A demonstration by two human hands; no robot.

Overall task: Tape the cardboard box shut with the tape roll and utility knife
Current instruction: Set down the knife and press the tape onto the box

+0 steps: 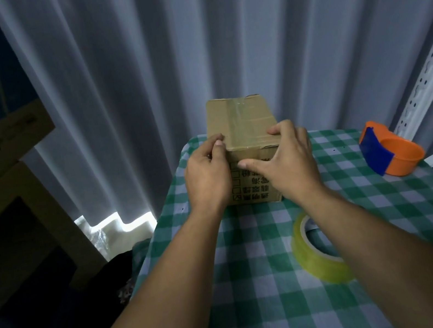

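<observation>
Single view only, head-mounted wide-angle cam, so no shared overlap w/ other views. Looks fwd and steeply down over bench, which fills lower right of frame. Both forearms enter from bottom edge, hands meet near frame centre at cardboard box. Close range, arm's reach. Curtain fills upper half. Strong barrel distortion toward edges.

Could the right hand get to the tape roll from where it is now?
Probably yes: the right hand rests on the cardboard box, and the tape roll lies uncovered on the tablecloth just beneath that forearm.
</observation>
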